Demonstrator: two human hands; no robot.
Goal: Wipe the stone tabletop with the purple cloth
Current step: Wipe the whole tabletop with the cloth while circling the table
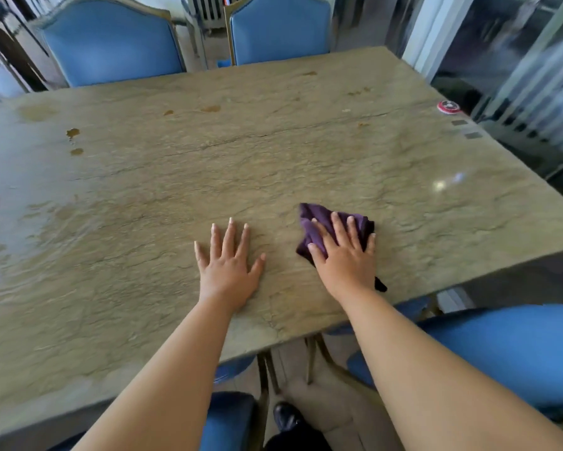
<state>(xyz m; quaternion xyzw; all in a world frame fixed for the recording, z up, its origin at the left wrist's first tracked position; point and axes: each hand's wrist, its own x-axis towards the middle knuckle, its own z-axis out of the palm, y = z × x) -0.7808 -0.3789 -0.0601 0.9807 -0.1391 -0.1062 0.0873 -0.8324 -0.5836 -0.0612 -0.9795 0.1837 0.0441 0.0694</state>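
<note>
the right hand (345, 255) is pressing flat on the purple cloth (322, 226), fingers straight and spread, not pinching it; the left hand (229, 262) is resting palm-down and spread on the bare stone tabletop (273, 151) just beside it; the cloth is lying bunched near the table's near edge, touching the stone; it is looking soft, light and limp, so it is likely needing a flat palm over its middle to keep it from rolling up; brown stains (73, 133) are sitting well apart on the far left.
</note>
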